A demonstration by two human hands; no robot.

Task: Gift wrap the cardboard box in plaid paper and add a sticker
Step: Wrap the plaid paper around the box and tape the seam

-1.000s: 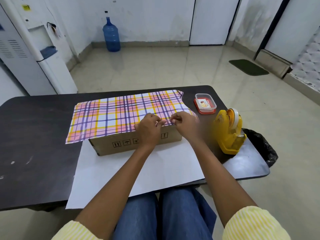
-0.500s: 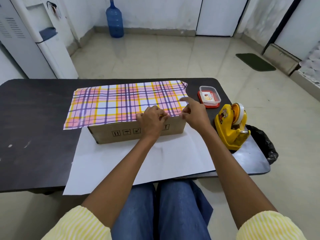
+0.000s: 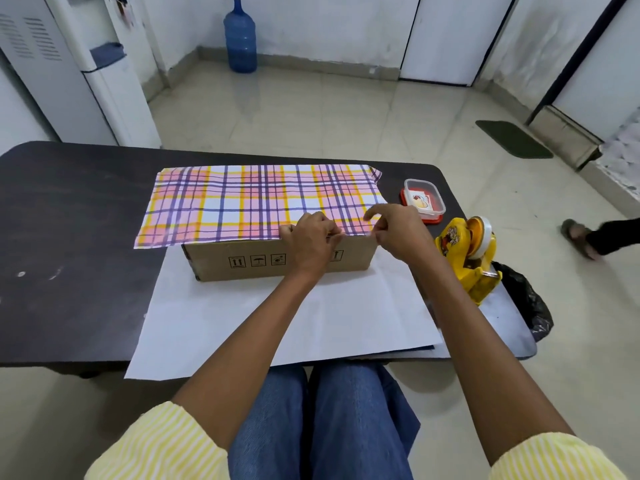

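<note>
Dark table (image 3: 69,237), plaid paper (image 3: 242,202), cardboard box (image 3: 214,261)

A dark table (image 3: 69,237) fills the middle left of the frame, standing on a glossy, pale tiled floor (image 3: 329,126). White, scuffed walls (image 3: 311,22) run across the top. A blue water bottle (image 3: 240,36) stands at top centre, a white dispenser (image 3: 86,81) upper left, a white door (image 3: 446,36) upper right, a green mat (image 3: 514,138) at right.

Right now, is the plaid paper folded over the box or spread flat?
Folded over: the plaid paper covers the cardboard box top, its white underside lies flat on the table in front, and the box front is bare.
</note>
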